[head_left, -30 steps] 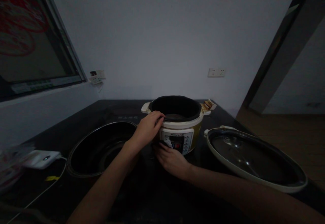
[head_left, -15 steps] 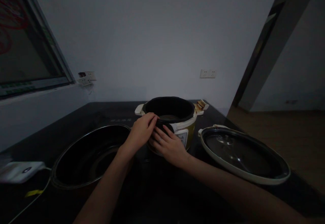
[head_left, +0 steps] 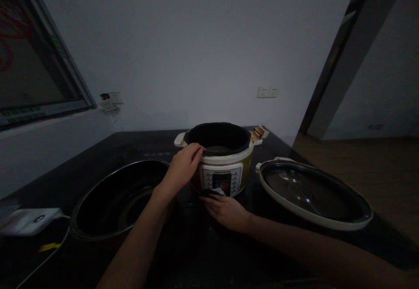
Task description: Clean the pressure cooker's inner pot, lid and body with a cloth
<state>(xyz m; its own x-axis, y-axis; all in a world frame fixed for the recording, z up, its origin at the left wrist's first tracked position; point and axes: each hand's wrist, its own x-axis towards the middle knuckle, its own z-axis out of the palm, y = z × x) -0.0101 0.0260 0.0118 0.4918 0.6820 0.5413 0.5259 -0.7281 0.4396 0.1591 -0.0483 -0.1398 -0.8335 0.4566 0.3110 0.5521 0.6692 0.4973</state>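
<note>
The cooker [head_left: 220,162] stands mid-counter [head_left: 137,145]. Its rim is gripped by the left hand [head_left: 181,171]; a cloth [head_left: 216,191] is pinched at its base by the right hand [head_left: 225,210]. If pushed, the cooker could be slid into the lid [head_left: 314,193].

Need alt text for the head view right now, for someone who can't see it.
A person's left hand grips the rim of an open electric pressure cooker while the right hand presses a dark cloth against its base. A black inner pot sits left, a lid right.
</note>
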